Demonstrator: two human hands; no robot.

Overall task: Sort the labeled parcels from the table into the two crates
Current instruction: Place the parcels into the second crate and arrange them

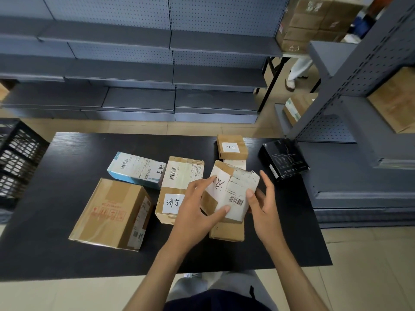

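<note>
Both hands hold a small brown parcel [233,187] with a white handwritten label and a barcode sticker, tilted above the black table [67,254]. My left hand [197,207] grips its left side, thumb on the front face. My right hand [262,198] holds its right edge with the thumb on the sticker. Under it lies another brown parcel [226,232]. On the table lie a large brown box [112,214], a blue-and-white parcel [137,169], a taped brown parcel [177,187], a small labeled brown box [232,147] and a black box [284,159].
A black plastic crate [15,158] stands left of the table. Grey shelving [157,75] runs along the back and on the right [359,97], with cardboard boxes [314,21] on it. Another person's leg [296,72] shows at the back right.
</note>
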